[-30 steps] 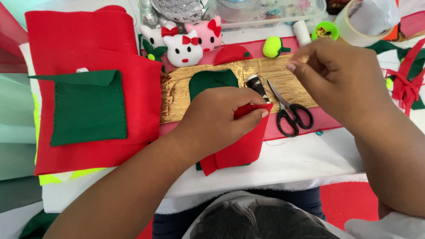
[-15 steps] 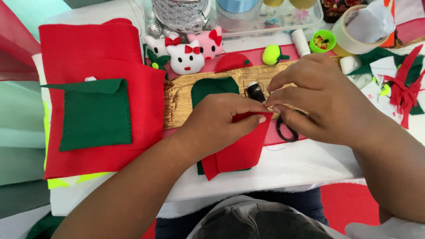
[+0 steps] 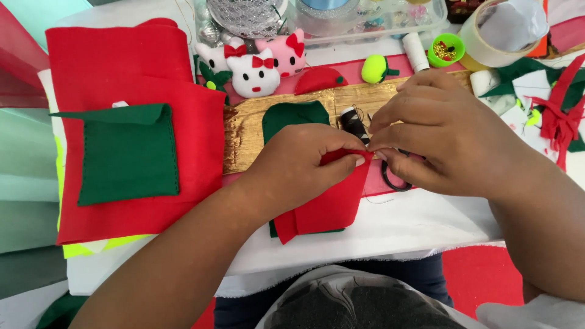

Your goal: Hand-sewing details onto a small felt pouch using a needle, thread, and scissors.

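Note:
My left hand pinches the top edge of a small red felt piece that lies over a green felt piece. My right hand meets it at that edge, thumb and forefinger pressed together right at the felt; what they hold is too small to see. A black thread spool stands just behind the fingers. Black scissors lie partly hidden under my right hand.
A large red felt sheet with a green pocket lies at left. Cat-shaped felt toys, a gold board, a yellow-green ball, a tape roll and a clear tray crowd the back. Red and green scraps lie at right.
My right hand has come down from the upper right to meet the left hand at the red felt's top edge, covering the scissors. The left hand has kept its hold.

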